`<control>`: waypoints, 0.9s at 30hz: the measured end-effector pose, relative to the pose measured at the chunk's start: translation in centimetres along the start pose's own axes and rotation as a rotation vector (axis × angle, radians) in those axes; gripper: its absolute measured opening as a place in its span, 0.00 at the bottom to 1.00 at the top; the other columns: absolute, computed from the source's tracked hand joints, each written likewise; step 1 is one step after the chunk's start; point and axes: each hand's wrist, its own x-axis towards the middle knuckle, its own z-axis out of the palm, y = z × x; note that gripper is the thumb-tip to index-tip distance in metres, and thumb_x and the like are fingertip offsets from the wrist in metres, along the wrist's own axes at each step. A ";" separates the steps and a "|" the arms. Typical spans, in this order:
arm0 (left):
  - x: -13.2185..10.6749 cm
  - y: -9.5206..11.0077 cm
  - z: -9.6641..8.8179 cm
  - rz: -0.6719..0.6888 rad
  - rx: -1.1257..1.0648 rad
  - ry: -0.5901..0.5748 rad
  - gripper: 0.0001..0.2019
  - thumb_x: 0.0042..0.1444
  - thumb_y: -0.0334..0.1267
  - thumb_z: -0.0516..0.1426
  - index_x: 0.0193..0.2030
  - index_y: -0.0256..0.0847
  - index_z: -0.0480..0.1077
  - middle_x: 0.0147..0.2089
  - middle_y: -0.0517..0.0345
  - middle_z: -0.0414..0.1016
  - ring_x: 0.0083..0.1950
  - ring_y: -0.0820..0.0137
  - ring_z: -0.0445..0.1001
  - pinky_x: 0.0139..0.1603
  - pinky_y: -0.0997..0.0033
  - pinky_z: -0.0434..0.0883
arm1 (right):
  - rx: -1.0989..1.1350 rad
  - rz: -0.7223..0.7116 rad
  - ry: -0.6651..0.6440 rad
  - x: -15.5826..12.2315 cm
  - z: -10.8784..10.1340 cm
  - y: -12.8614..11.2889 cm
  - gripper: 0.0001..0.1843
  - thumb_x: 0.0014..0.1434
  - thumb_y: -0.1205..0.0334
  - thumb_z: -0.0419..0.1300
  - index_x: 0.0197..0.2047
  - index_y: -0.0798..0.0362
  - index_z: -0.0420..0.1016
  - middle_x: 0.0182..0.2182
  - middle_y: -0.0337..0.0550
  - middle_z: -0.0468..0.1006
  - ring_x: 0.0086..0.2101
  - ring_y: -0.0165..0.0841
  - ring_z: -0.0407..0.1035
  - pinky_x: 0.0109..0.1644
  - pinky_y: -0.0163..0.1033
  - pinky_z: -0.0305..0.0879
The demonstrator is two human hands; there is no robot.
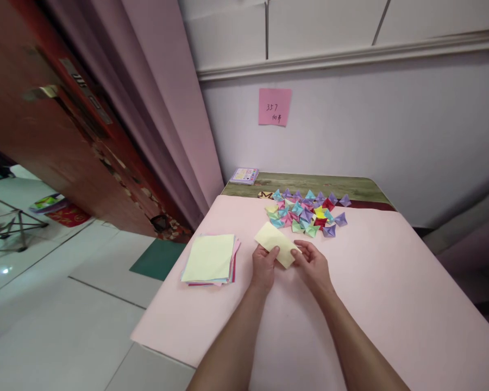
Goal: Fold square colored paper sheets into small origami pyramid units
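A pale yellow sheet of paper (274,239), folded into a rectangle, is held tilted above the pink table cover. My left hand (264,266) grips its lower left part, the thumb lying on top and the fingers beneath. At the right end of the paper, my right hand (313,262) pinches the corner between thumb and fingers. Just beyond my hands lies a cluster of small folded paper shapes (305,214) in purple, blue, green, pink, red and yellow. To the left rests a stack of square paper sheets (209,258) with a pale yellow one on top.
The table (391,282) stands against a wall bearing a pink note (274,107). A small pile of printed cards (244,175) sits at its far left corner. Beyond its left side are a purple curtain (163,98), a reddish door (65,136) and a green mat (158,258).
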 end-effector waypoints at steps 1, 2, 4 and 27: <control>0.0 0.0 0.0 -0.001 0.007 -0.009 0.20 0.43 0.39 0.69 0.43 0.34 0.75 0.40 0.49 0.81 0.42 0.61 0.80 0.46 0.62 0.74 | -0.038 0.013 -0.002 0.0 0.2 0.1 0.28 0.49 0.42 0.67 0.46 0.54 0.75 0.30 0.42 0.79 0.27 0.33 0.70 0.29 0.37 0.68; 0.1 0.0 0.1 -0.001 0.010 -0.017 0.20 0.43 0.39 0.69 0.43 0.34 0.75 0.40 0.49 0.81 0.42 0.61 0.80 0.46 0.62 0.74 | -0.075 0.019 0.002 0.0 0.3 0.3 0.27 0.48 0.42 0.68 0.44 0.54 0.76 0.25 0.40 0.77 0.24 0.32 0.68 0.26 0.35 0.66; 0.1 -0.1 0.1 0.001 0.015 -0.034 0.20 0.44 0.40 0.69 0.43 0.34 0.75 0.41 0.48 0.81 0.42 0.62 0.80 0.46 0.63 0.74 | -0.140 0.018 0.030 -0.1 0.6 0.5 0.24 0.49 0.43 0.67 0.40 0.54 0.76 0.20 0.36 0.72 0.20 0.30 0.64 0.23 0.34 0.61; -1.1 0.7 0.7 -0.061 0.134 -0.084 0.21 0.50 0.54 0.64 0.35 0.34 0.74 0.29 0.53 0.77 0.30 0.68 0.77 0.34 0.70 0.73 | -0.453 -0.471 0.073 -1.6 0.9 -2.1 0.08 0.57 0.57 0.61 0.37 0.44 0.82 0.40 0.45 0.78 0.40 0.39 0.73 0.42 0.41 0.70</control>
